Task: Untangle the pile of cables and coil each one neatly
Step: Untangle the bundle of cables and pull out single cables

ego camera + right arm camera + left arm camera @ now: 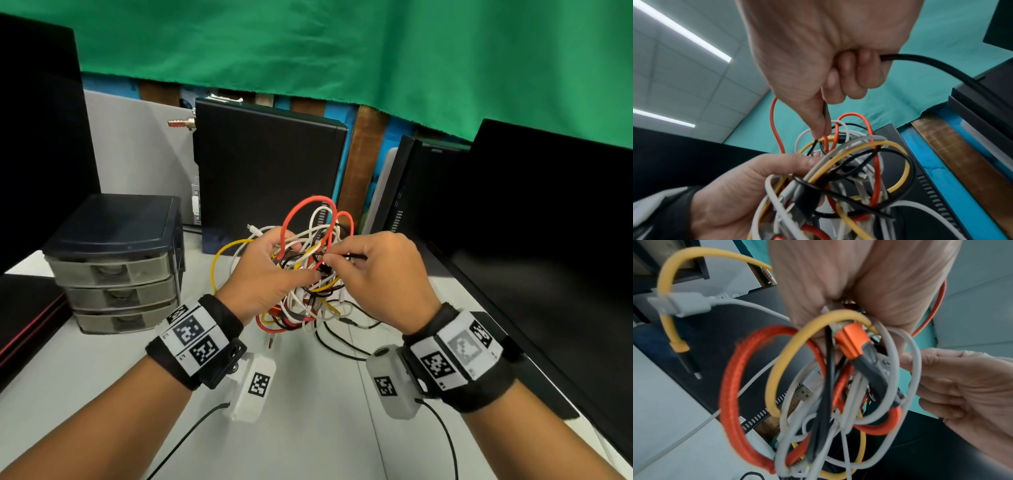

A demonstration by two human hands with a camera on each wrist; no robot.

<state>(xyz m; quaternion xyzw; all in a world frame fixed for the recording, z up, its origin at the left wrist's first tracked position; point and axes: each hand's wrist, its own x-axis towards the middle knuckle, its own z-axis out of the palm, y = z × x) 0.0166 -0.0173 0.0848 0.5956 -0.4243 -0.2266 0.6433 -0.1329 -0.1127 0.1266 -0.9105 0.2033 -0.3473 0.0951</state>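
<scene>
A tangle of cables (310, 270) in red, white, yellow and black hangs above the white desk (308, 428), its lower strands trailing on the surface. My left hand (270, 274) grips the tangle from the left, fingers curled through several loops; the left wrist view shows an orange plug (852, 341) and yellow loop (797, 344) under the palm (838, 280). My right hand (373, 270) pinches a thin black cable (352, 256) at the tangle's right side. In the right wrist view that black cable (937, 65) runs out of the curled fingers (849, 76).
A black computer case (267, 164) stands behind the tangle. A small drawer unit (116, 263) sits at left, beside a dark laptop (27, 318). Black monitors (534, 233) line the right side. A green cloth (342, 44) hangs behind.
</scene>
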